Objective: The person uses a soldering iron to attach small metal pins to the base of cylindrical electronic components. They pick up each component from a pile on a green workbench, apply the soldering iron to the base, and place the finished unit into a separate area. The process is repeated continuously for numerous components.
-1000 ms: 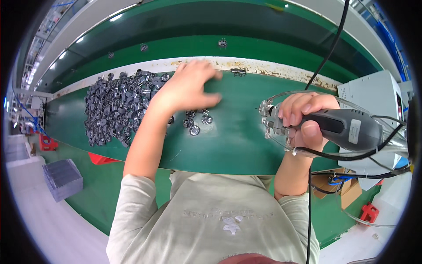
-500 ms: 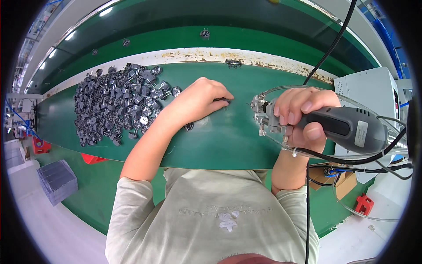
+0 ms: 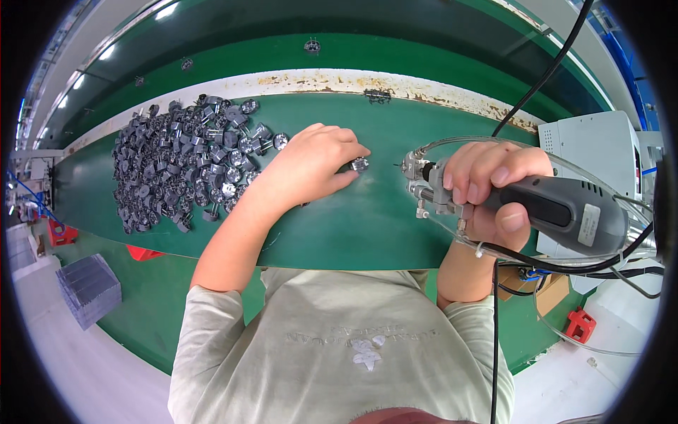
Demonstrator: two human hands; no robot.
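Observation:
My left hand [image 3: 314,161] is over the green work surface [image 3: 339,233], its thumb and fingers closed around a small round black part [image 3: 359,165] with a shiny, clear-looking face turned to the right. Most of the part's body is hidden by the fingers. In my right hand [image 3: 498,184] is a grey-and-black handheld power tool [image 3: 590,212], gripped near its front with the fingers over the top. Its metal head, fitted with clear tubes, points left; the thin tip is a short gap away from the part.
A large heap of similar dark parts [image 3: 169,169] covers the left of the surface. Beyond the worn white rail [image 3: 311,81], a green belt [image 3: 381,53] carries a few parts. A black cable [image 3: 551,67] hangs at upper right, beside a grey machine box [image 3: 586,141].
The part in my left hand has turned or shifted so its shiny face shows. My left hand has opened slightly around it. Parts on the far belt have moved left.

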